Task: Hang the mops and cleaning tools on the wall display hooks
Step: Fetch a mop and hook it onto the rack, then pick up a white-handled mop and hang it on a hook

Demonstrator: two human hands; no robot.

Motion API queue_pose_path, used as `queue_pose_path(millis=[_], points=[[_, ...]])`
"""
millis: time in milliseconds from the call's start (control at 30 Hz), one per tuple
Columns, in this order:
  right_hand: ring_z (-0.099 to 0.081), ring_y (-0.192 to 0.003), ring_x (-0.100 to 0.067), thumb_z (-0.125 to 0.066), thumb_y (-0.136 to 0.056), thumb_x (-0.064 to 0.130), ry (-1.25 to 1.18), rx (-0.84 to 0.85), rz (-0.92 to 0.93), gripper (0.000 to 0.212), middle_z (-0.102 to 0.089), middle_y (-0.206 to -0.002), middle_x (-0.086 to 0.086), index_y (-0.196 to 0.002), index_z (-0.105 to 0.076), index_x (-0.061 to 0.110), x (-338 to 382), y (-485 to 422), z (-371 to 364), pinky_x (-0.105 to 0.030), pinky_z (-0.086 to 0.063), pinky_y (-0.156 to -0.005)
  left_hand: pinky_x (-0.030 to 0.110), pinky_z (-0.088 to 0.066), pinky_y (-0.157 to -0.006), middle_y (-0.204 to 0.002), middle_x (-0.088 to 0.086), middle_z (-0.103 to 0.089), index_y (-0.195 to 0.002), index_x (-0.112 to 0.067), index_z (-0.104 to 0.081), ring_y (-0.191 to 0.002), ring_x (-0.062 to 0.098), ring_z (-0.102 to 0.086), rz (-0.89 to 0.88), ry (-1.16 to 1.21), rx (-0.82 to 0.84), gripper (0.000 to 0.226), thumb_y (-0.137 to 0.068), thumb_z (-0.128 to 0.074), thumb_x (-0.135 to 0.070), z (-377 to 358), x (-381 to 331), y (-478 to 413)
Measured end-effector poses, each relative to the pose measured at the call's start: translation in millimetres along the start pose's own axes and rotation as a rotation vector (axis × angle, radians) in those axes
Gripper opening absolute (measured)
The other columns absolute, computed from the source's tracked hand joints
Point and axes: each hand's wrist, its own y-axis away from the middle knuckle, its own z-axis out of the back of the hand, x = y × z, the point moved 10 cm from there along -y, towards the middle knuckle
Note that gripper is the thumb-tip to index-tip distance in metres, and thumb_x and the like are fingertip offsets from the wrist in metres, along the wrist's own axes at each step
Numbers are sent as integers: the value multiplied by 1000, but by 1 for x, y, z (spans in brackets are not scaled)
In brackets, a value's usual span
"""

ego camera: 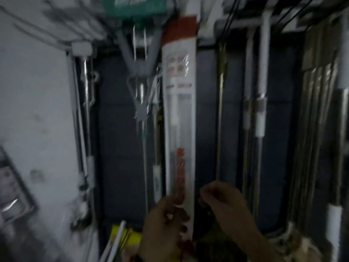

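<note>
The long pack (179,114) is white with red at its top and more red lower down. It stands straight up in front of the dark wall (117,138). The left grip (164,222), a bare hand, holds the pack at its bottom end, with fingers curled round the front. Nearly all of the pack sticks up high above this grip.

The right grip (224,207), the other bare hand, is just beside the pack's right edge, a little higher than the left grip. Its fingers are bent, but the picture is too blurry to tell if it pinches anything or touches the pack.

Up and left of the left grip hangs a grey mop frame (139,59) on a thin pole. Above the right grip hangs a thin stick (220,120). Farther right hang two poles with white handles (261,110). Down and left of the left grip is a yellow pack (132,239). Far to the left is a white wall (37,110).
</note>
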Motion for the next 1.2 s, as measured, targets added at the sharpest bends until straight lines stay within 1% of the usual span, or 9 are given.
queue_pose_path(millis=[100,233,433,500,633,733,900,1000,1200], points=[[-77,-79,-24,-69,-102,14,-117,114,-240,15,-79,-83,-9,-96,-77,3,-47,39,-77,-42,-66,-85,36,-58,-68,-81,-3,-75,-82,-30,-70,-79,25,-74,78,-97,-62,20,-91,-71,-13,58,69,38],[-76,-85,-39,-69,-103,18,-191,193,-470,22,-79,-87,-20,-103,-74,-3,-93,97,-165,-48,-59,-80,52,-60,-73,-86,2,-77,-88,-29,-72,-80,36,-74,247,-21,-121,9,-81,-72,-34,114,166,85],[-78,-86,-31,-68,-104,26,-144,355,-696,18,-80,-97,-16,-108,-77,12,-170,161,-247,-41,-62,-77,35,-46,-61,-72,-1,-74,-78,-27,-75,-63,23,-68,532,-16,-50,22,-94,-69,-12,156,286,154],[-75,-82,-28,-64,-106,27,-106,432,-764,18,-78,-100,-19,-113,-74,13,-202,175,-269,-37,-61,-69,31,-46,-52,-74,4,-75,-86,-21,-74,-62,24,-67,630,-14,-78,11,-94,-69,-14,169,317,173],[-63,-72,-32,-65,-105,27,6,583,-887,32,-67,-87,-20,-113,-71,-4,-270,192,-312,-38,-52,-69,44,-62,-63,-91,15,-77,-102,-15,-70,-68,27,-70,796,-25,-90,10,-96,-70,-22,181,376,202],[-67,-80,-35,-74,-99,36,10,607,-915,33,-66,-91,-26,-100,-69,3,-310,193,-339,-43,-56,-72,28,-54,-51,-92,17,-76,-100,-12,-70,-63,22,-68,932,-26,-99,13,-99,-66,-25,183,409,228],[-70,-74,-28,-73,-99,35,68,638,-938,30,-72,-84,-12,-102,-73,6,-381,181,-390,-35,-58,-61,35,-53,-68,-101,21,-75,-82,-16,-66,-86,31,-70,1143,-96,-147,23,-101,-62,-29,187,461,264],[-62,-65,-25,-70,-95,30,93,685,-916,25,-66,-77,-15,-91,-68,6,-413,165,-418,-26,-49,-47,42,-60,-82,-113,17,-73,-104,-14,-66,-102,37,-72,1215,-83,-199,18,-99,-64,-31,178,484,268],[-62,-59,-22,-72,-94,27,96,822,-986,21,-66,-75,-10,-83,-67,11,-453,139,-474,-33,-48,-58,49,-57,-92,-100,15,-66,-80,-21,-57,-100,35,-69,1220,-94,-183,22,-101,-59,-28,154,506,248]])
